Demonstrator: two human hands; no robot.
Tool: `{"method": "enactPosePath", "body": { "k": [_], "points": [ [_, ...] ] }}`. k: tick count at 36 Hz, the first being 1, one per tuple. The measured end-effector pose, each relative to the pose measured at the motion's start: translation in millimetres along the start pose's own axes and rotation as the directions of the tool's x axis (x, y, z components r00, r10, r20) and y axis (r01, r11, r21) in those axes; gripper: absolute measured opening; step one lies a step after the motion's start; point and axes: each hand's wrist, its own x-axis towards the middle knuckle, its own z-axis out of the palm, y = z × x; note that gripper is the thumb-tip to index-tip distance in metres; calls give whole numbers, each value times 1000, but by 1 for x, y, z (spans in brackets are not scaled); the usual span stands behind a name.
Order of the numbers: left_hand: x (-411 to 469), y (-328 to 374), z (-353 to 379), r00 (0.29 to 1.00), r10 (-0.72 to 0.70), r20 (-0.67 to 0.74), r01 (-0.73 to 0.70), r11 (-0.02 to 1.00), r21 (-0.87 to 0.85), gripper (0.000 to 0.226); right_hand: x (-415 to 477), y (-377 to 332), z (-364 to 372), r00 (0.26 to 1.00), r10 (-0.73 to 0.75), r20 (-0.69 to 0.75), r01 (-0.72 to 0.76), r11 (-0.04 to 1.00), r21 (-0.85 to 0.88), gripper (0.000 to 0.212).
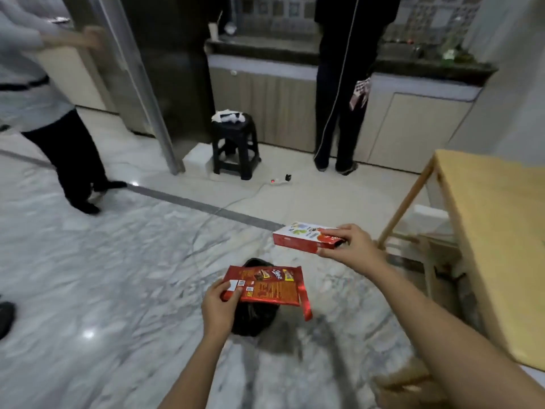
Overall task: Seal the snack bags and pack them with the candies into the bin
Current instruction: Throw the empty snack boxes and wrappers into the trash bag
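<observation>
Well, the person stood with both hands out and well apart. The left hand (219,302) pinched one corner of a red snack bag (265,286), low in the middle of the frame, with the thumb on top. A loose strip (306,302) hung off the bag's right end, so I guessed the bag was torn open and not sealed yet. The right hand (351,243) gripped the end of a red and white box (303,236), a bit higher and to the right; maybe the candies were in it. Right under the bag sat a dark round thing on the floor, which I took for the bin (253,320). So this looked like packing time. Next, the bag's open end would need closing, and then it could go straight down. The bag hid most of the bin, so I could not tell what was inside. The box's words were too blurry to read. A wooden table (495,231) was cut off at the right edge.
</observation>
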Motion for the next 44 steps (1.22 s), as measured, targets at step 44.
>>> {"method": "enactPosePath", "body": {
  "k": [44],
  "points": [
    [207, -258, 186, 828, -366, 425, 411, 911, -17, 58, 215, 234, 367, 916, 189, 355, -120, 971, -207, 62]
  ]
}}
